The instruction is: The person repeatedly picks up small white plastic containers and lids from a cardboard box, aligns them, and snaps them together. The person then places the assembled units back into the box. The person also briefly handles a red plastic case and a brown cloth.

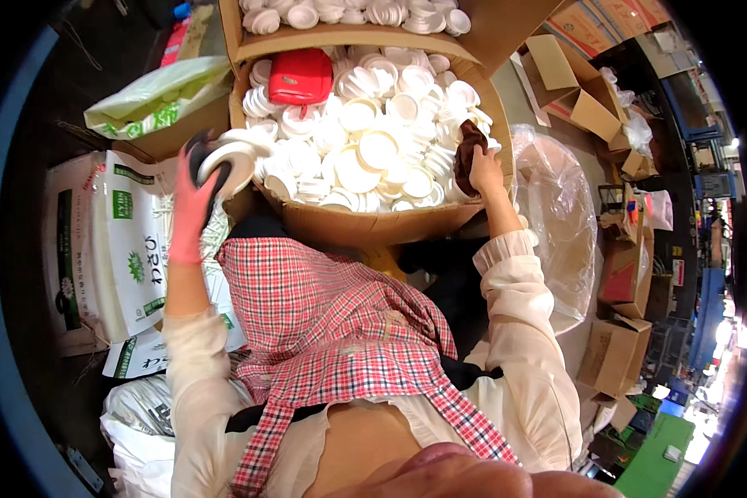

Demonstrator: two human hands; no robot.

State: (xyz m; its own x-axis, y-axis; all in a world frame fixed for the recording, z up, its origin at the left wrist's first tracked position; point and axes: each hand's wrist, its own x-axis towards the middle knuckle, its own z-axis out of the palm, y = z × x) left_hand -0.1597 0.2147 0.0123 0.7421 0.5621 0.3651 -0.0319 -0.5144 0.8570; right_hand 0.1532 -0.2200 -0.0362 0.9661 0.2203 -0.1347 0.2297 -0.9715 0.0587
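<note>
My left hand (192,195), in a pink glove with dark fingers, is closed around a few round white lids (232,166) at the left edge of a cardboard box (365,228). Inside that box lies a heap of similar white lids (378,151). My bare right hand (487,173) grips a dark brown cloth (468,156) over the box's right side. Some fingers of this hand are hidden behind the cloth. On the heap's far left rests a small red zippered pouch (301,76).
Beyond the box, another section (349,37) holds more white lids. White printed sacks (141,249) and a white-and-green plastic bag (158,95) are at my left. To the right are a clear plastic bag (556,224) and open cardboard cartons (577,87).
</note>
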